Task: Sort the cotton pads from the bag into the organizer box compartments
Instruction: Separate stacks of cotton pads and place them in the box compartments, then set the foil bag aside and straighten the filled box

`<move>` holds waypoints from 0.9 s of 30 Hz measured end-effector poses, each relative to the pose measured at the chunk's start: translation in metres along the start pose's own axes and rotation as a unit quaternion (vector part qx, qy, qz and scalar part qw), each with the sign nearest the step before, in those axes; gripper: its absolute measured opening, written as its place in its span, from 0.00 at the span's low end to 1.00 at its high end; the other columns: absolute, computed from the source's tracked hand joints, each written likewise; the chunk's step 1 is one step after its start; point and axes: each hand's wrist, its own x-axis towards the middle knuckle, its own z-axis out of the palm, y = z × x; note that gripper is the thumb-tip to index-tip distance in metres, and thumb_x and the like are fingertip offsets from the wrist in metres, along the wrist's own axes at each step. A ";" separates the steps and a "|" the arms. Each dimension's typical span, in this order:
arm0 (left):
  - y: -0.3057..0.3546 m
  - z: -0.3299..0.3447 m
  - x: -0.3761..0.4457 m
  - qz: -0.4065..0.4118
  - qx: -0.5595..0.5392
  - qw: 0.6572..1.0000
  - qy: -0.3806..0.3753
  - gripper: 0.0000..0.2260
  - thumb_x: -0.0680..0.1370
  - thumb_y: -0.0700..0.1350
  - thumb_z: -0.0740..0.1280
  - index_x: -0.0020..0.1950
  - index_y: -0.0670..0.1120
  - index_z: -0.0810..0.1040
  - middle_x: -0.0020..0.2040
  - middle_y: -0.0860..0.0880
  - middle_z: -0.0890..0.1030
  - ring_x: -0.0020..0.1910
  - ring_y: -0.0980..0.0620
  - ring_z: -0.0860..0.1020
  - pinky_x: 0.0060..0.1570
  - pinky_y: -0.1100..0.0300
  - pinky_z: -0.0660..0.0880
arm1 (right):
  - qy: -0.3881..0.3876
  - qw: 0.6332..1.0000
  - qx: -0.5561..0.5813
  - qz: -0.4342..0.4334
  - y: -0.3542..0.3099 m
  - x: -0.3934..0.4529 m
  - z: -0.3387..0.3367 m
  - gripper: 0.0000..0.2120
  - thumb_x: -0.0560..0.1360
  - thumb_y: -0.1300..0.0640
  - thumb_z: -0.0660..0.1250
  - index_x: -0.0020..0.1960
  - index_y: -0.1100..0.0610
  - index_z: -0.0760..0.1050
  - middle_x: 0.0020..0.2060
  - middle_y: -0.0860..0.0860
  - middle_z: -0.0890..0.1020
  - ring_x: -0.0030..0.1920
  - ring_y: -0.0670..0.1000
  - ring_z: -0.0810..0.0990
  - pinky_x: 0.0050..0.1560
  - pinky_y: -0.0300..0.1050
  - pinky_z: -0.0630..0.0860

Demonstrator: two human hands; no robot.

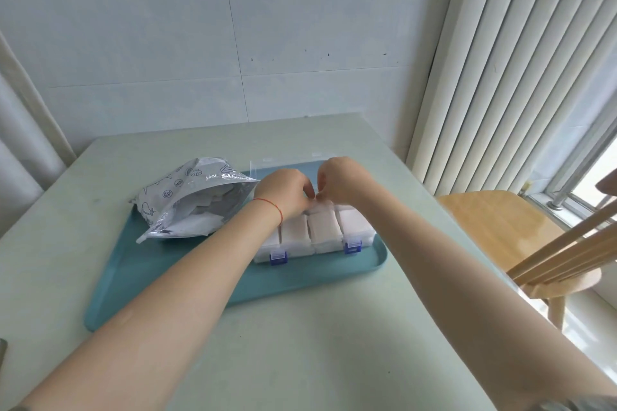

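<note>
Behind both hands, fingers and far organizer box compartments hide.

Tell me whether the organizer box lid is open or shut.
Open. The clear lid stands up behind the organizer box, and the cotton pads in its front compartments lie uncovered while both hands work above them.

No words or numbers can be read; the bag bears only small printed pictograms, too blurred to decipher.
</note>
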 end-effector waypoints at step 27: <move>-0.132 -0.044 -0.114 -0.212 -0.074 0.940 0.255 0.24 0.69 0.53 0.71 0.63 0.48 0.71 0.60 0.46 0.70 0.62 0.43 0.69 0.58 0.51 0.67 | 0.011 0.997 0.067 -0.038 -0.106 0.002 0.021 0.17 0.75 0.45 0.67 0.39 0.59 0.73 0.48 0.57 0.74 0.57 0.58 0.73 0.46 0.47 0.72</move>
